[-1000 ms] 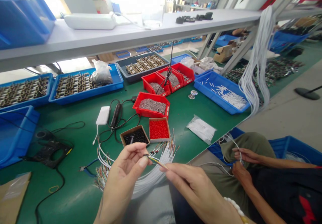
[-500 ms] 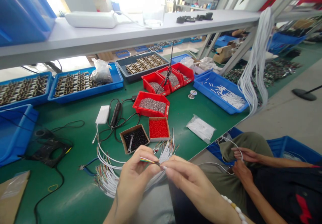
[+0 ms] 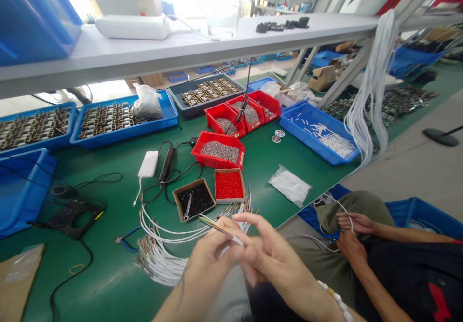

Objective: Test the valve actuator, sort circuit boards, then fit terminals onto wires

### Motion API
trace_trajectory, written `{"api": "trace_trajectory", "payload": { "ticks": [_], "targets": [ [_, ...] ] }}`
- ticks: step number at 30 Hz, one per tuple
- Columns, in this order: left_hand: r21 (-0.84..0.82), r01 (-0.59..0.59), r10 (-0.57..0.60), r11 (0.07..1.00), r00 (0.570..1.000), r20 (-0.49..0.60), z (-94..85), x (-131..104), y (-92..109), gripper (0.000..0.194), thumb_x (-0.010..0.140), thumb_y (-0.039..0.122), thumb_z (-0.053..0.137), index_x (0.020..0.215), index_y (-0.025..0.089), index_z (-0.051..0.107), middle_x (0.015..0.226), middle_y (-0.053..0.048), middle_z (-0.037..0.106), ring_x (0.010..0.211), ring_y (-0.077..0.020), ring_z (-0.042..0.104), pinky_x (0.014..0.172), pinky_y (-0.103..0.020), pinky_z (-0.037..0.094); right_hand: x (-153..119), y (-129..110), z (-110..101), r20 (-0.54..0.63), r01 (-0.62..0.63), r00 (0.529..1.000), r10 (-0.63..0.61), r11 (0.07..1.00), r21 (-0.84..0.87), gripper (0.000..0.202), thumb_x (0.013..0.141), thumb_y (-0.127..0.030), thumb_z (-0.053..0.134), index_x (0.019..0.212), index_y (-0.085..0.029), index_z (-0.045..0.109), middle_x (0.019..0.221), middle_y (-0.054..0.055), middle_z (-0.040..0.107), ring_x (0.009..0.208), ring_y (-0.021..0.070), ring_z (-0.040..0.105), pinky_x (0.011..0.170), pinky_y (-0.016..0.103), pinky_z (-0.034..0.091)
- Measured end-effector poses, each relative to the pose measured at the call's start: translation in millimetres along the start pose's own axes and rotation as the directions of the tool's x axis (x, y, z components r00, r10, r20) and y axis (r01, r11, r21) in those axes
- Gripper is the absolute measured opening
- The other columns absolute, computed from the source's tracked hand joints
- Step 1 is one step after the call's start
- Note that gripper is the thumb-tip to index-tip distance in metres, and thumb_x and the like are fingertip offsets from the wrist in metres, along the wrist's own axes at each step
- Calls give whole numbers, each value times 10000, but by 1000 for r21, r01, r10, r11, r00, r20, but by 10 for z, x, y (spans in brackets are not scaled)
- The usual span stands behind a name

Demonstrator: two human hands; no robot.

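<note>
A white cable (image 3: 237, 240) with several thin coloured wires fanning from its stripped end is pinched between my two hands. My left hand (image 3: 213, 259) has its fingers closed around the cable just below the coloured wires. My right hand (image 3: 269, 254) meets it from the right, thumb and fingertips pressed on the white sheath, with a bead bracelet at the wrist. Beneath and behind my hands lies a curved bundle of white cables (image 3: 162, 264) with stripped coloured ends on the green table (image 3: 101, 264).
Ahead sit a box of black parts (image 3: 198, 196) with a wrench, a box of red parts (image 3: 228, 185) and red bins (image 3: 218, 149). A bag of white pieces (image 3: 289, 185) lies to the right. At the right, another person's hands (image 3: 352, 230) hold a white cable.
My hands have shifted slightly right and closer together. The coloured wires now stick out farther up and left, and my right index finger is raised higher.
</note>
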State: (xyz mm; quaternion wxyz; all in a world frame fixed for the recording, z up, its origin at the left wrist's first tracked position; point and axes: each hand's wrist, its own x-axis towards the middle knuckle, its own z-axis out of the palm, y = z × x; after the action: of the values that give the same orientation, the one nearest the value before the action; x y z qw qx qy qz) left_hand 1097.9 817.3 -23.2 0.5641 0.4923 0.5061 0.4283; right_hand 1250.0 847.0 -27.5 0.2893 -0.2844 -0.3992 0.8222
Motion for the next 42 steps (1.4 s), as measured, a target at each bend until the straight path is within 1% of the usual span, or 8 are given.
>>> {"api": "trace_trajectory", "payload": {
  "ticks": [6, 13, 17, 22, 27, 32, 37, 42],
  "targets": [
    [641, 138, 44, 755, 965, -259, -217, 654, -586, 312, 984, 290, 336, 1059, 147, 603, 964, -91, 646, 887, -190, 623, 818, -345, 505, 10, -59, -108, -243, 50, 967, -83, 989, -140, 371, 926, -486, 550, 1030, -133, 595, 597, -53, 422, 524, 77, 314, 483, 214, 210],
    [913, 175, -137, 368, 982, -133, -241, 1575, -1285, 285, 899, 326, 593, 1128, 157, 600, 1158, -82, 623, 1012, -223, 617, 869, -448, 520, -102, 59, -212, -372, 5, 928, -10, 1000, -15, 361, 914, -488, 563, 983, -135, 589, 586, -69, 370, 499, 64, 249, 466, 223, 166],
    [973, 140, -221, 183, 970, -98, -171, 1729, -1376, 308, 902, 327, 589, 1159, 159, 587, 1183, -88, 614, 1025, -229, 615, 871, -455, 523, -151, 105, -258, -375, 12, 927, -11, 1000, 1, 390, 898, -500, 579, 996, -122, 592, 586, -65, 411, 479, 54, 241, 455, 226, 151],
    [987, 116, -246, 108, 965, -87, -227, 1722, -1417, 317, 901, 332, 589, 1162, 152, 586, 1187, -91, 613, 1038, -239, 612, 876, -457, 521, -163, 103, -273, -430, 23, 902, -35, 999, -33, 461, 883, -501, 596, 1129, -112, 576, 582, -63, 443, 485, 59, 259, 466, 230, 158],
    [962, 171, -247, 214, 962, -116, -253, 1719, -1418, 310, 901, 323, 591, 1163, 158, 586, 1192, -90, 611, 1042, -235, 611, 880, -462, 519, -140, 61, -233, -419, 8, 907, -42, 997, -82, 498, 886, -510, 586, 1180, -108, 571, 580, -58, 449, 501, 69, 282, 479, 235, 172],
    [822, 239, -176, 516, 969, -171, -254, 1677, -1334, 302, 900, 324, 591, 1153, 158, 589, 1180, -87, 613, 1026, -230, 613, 869, -454, 522, -143, 54, -219, -412, 26, 908, -76, 992, -126, 515, 906, -513, 555, 1263, -143, 549, 588, -60, 438, 517, 78, 295, 485, 224, 195],
    [390, 182, -90, 902, 966, -243, -278, 1394, -974, 222, 902, 330, 583, 1010, 137, 604, 983, -54, 666, 886, -183, 654, 813, -396, 544, -198, 106, -257, -458, 29, 871, -177, 950, -311, 419, 952, -437, 503, 1281, -187, 573, 583, -54, 442, 525, 85, 346, 489, 215, 245],
    [-128, 20, -54, 992, 962, -268, -230, 817, -426, 311, 783, 459, 679, 899, 188, 581, 825, 2, 691, 760, -121, 672, 778, -282, 554, -219, 84, -234, -377, 53, 871, -314, 824, -564, 339, 973, -352, 470, 1249, -230, 624, 582, -44, 500, 534, 90, 451, 516, 201, 352]
  ]
}}
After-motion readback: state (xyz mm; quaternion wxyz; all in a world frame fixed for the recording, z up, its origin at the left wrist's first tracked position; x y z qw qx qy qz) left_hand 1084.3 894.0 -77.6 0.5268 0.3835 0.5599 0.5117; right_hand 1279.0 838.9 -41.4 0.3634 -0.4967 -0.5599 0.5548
